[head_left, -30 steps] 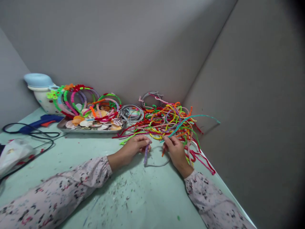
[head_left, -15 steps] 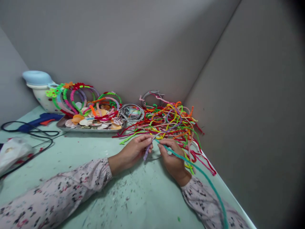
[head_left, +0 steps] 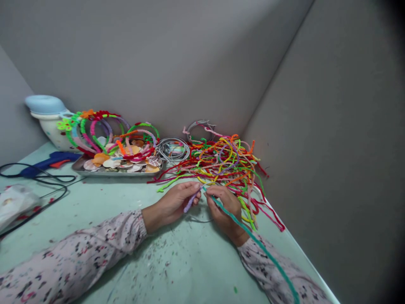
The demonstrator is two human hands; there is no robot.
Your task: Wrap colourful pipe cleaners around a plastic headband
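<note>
Walls [head_left: 158, 55]: plain gray, meeting in an upright corner and standing behind the table [head_left: 196, 270].
Tabletop: pale green, showing dark specks and small stains toward the front.
Purple pipe cleaner [head_left: 190, 204]: sticking out of the left hand [head_left: 177, 200] in a short fuzzy length, above the middle of the table.
Teal pipe cleaner [head_left: 265, 249]: reaching from between the hands, passing over the right hand [head_left: 225, 211] and sleeve, and trailing toward the table's front right.
Gray wire [head_left: 202, 221]: curving in a loop below and between the hands, partly hidden by the right one.
Left fingers: closing on the purple piece, thumb on top.
Right fingers: pinching the teal piece near its end, just beside the left fingertips.
Pile [head_left: 221, 160]: many-colored pipe cleaners are lying tangled at the back right corner, some spilling along the right edge.
Coils: one gray wire coil [head_left: 174, 147] is resting between pile and tray [head_left: 117, 173]; another [head_left: 199, 126] is standing behind the pile.
Metal tray: sitting near the back edge, holding shells [head_left: 112, 162] and fuzzy headbands [head_left: 104, 131].
Back left corner: a blue-lidded container [head_left: 57, 131] is standing there.
Left edge: a blue glue gun [head_left: 44, 164], a black cord [head_left: 60, 179] and a whitish plastic bag [head_left: 17, 204] are lying nearby.
</note>
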